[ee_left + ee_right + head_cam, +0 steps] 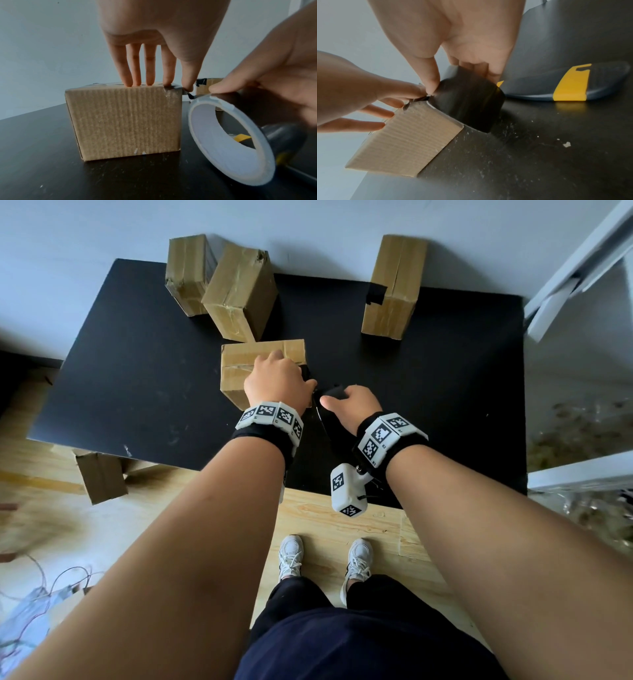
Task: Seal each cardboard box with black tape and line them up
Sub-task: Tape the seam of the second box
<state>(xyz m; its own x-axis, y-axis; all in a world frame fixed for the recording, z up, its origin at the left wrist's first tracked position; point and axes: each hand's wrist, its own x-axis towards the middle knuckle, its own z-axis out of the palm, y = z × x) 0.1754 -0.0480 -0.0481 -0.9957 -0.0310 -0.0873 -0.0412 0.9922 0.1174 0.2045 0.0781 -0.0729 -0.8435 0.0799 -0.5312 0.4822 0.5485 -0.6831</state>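
Note:
A cardboard box (236, 371) stands mid-table on the black table (137, 378). My left hand (277, 381) lies on its top with straight fingers (133, 70) pressing down. Its thumb holds black tape (173, 88) against the box's right top corner. Right beside that corner my right hand (352, 409) grips the black tape roll (467, 102), which has a white core (223, 142). A short twisted strip of tape runs from the roll to the corner. In the right wrist view the box (406, 142) touches the roll.
Two cardboard boxes (186, 273) (239, 292) lean together at the back left. Another box (394, 289) bearing a piece of black tape stands at the back right. A grey and yellow cutter (570, 83) lies right of the roll. A box (101, 477) sits on the floor.

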